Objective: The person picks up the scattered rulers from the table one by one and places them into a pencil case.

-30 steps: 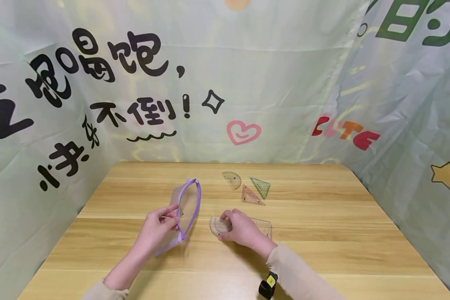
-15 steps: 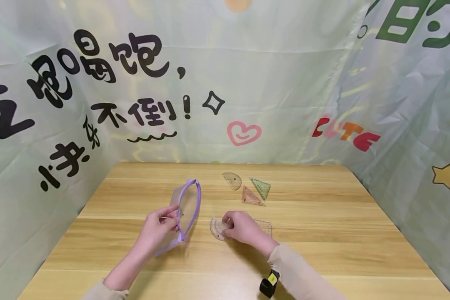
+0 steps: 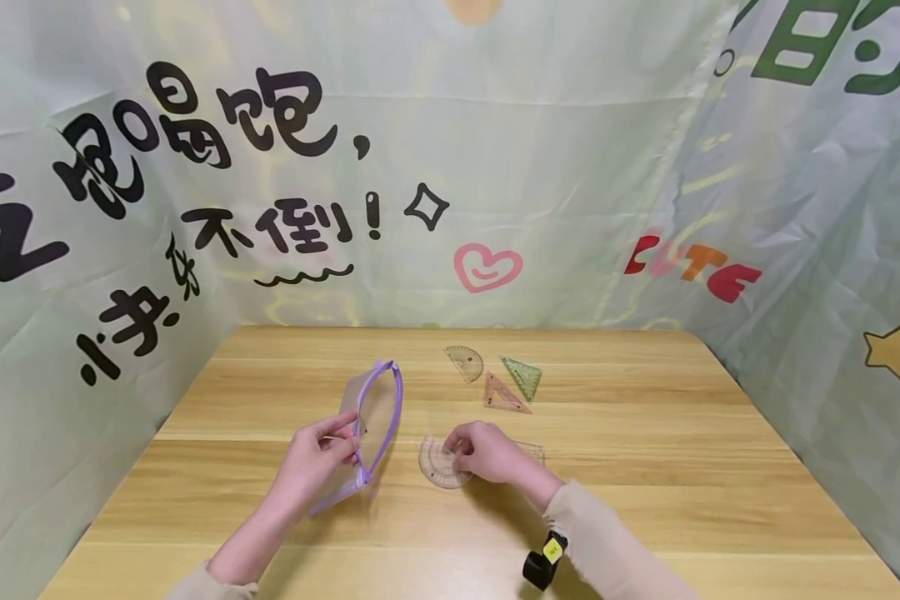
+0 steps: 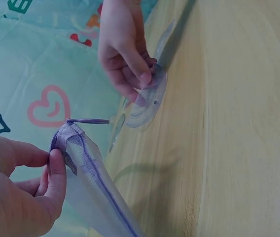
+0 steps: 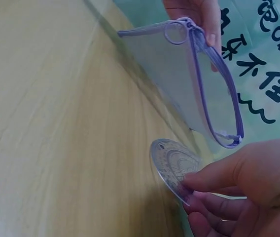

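My left hand (image 3: 321,454) pinches the rim of a see-through zip pouch (image 4: 98,182) with purple edging. The pouch stands tilted, its mouth gaping toward the right. Between the thumb and fingers of my right hand (image 3: 487,452) is a clear protractor (image 5: 172,165). In the right wrist view it is tilted up, its curved scale facing the pouch. Beyond the hand, a clear ruler-like piece (image 3: 532,451) shows one end; the hand hides the rest.
Farther back on the wooden table (image 3: 645,500) lie a smaller clear protractor (image 3: 465,362), a green set square (image 3: 523,377) and a pink set square (image 3: 504,393). Printed cloth (image 3: 570,167) hangs along the back and sides. A black device (image 3: 544,562) hangs at the right wrist.
My right hand's fingers have drawn together on the protractor, which has turned and shifted slightly toward me. The left hand and pouch have stayed in place.
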`<state>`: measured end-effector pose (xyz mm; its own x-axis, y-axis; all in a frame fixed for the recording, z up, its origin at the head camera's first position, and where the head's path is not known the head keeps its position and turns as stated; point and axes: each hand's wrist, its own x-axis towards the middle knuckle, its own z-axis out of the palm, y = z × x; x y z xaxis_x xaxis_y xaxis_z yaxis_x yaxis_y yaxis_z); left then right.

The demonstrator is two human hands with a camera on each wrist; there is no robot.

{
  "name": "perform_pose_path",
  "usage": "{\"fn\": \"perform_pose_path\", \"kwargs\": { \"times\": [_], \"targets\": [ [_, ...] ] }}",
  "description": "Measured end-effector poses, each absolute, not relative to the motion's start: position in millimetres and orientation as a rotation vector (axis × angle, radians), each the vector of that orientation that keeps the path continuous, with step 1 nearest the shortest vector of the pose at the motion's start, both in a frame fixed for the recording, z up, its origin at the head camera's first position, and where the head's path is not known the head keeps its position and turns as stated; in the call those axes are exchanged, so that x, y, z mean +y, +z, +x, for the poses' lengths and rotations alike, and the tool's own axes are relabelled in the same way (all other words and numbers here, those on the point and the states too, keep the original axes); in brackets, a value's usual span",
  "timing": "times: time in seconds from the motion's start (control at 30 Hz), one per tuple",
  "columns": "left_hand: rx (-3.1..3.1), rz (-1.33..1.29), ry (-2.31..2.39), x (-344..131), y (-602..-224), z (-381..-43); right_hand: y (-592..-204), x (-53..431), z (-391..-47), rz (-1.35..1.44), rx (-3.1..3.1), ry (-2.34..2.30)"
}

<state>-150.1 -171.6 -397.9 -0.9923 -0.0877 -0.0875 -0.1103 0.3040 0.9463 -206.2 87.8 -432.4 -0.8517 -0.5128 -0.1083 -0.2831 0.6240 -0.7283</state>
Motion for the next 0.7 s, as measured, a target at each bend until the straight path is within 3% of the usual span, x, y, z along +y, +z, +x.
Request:
{"fn": "perform_pose_path", "kwargs": {
  "times": [0.7],
  "targets": [
    [2.521, -0.201, 1.835, -173, -398, -148, -424, 94, -221, -0.646, 2.361, -1.265]
  ]
}}
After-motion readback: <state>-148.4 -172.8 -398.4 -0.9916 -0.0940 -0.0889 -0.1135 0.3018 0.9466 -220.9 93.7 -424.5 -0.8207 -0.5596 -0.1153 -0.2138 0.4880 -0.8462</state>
